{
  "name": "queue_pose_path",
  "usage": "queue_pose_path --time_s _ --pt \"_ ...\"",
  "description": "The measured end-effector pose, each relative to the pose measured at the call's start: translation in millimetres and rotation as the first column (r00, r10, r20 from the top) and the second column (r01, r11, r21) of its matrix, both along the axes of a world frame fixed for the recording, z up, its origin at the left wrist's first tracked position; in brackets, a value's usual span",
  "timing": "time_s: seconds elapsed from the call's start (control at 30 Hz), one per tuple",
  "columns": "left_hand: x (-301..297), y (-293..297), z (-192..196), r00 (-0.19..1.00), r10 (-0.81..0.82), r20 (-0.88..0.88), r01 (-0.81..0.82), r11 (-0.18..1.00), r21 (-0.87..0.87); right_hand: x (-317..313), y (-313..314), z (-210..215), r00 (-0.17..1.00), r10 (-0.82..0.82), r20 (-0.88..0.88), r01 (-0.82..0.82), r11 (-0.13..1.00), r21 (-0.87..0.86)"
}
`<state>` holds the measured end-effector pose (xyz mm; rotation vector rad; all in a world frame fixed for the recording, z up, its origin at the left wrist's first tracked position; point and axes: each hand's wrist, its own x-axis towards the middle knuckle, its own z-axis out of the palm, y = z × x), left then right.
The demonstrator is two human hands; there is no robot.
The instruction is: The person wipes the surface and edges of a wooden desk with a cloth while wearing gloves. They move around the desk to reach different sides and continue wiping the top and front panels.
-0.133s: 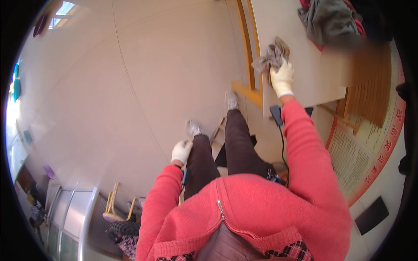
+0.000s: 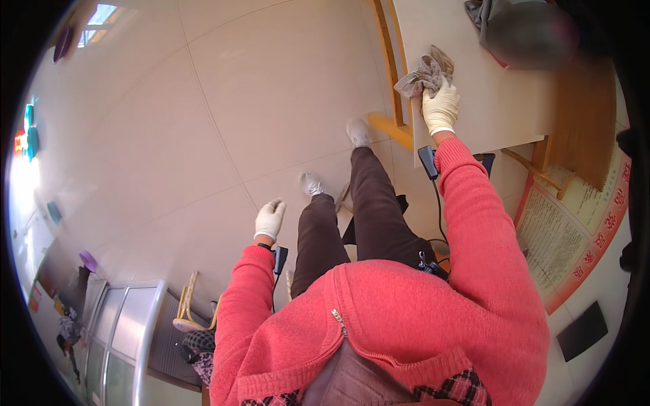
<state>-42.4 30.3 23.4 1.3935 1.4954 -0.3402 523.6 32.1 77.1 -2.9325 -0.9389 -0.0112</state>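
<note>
My right hand point(image 2: 441, 108), in a pale glove, is closed on a crumpled grey-brown cleaning cloth point(image 2: 430, 73). The cloth lies on the white table top point(image 2: 477, 125), close to its left edge. My left hand point(image 2: 270, 219), also in a pale glove, hangs over the floor to the left of my legs. Its fingers are loosely extended, and nothing shows in them. A small dark device point(image 2: 428, 162) with a cable sits at my right wrist, and a similar device point(image 2: 279, 260) is at my left wrist.
Wooden table legs point(image 2: 389, 64) stand along the table's left side. Dark clothing point(image 2: 481, 13) lies at the far right of the table, partly blurred. Beside it is a brown wooden chair point(image 2: 586, 128). At the lower left are a yellow-framed stool point(image 2: 186, 311) and a glass-panelled cabinet point(image 2: 118, 338).
My left hand has swung outward from my thigh, and its fingers have loosened. My right hand has slid the cloth slightly farther away along the table. My feet have shifted in view.
</note>
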Motion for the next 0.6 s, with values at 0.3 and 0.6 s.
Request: queue_pose_path --time_s 0.3,0.6 --pt "-16.5 27.6 -3.3 0.972 -0.034 -0.234 0.026 0.999 -0.036 19.3 -12.8 -16.7 0.996 -0.076 0.046 0.076 0.997 -0.005" --pt "161.2 71.5 -19.5 0.982 -0.058 0.182 0.082 0.989 -0.126 125.5 55.9 -93.4 0.964 -0.264 -0.008 0.263 0.962 -0.073"
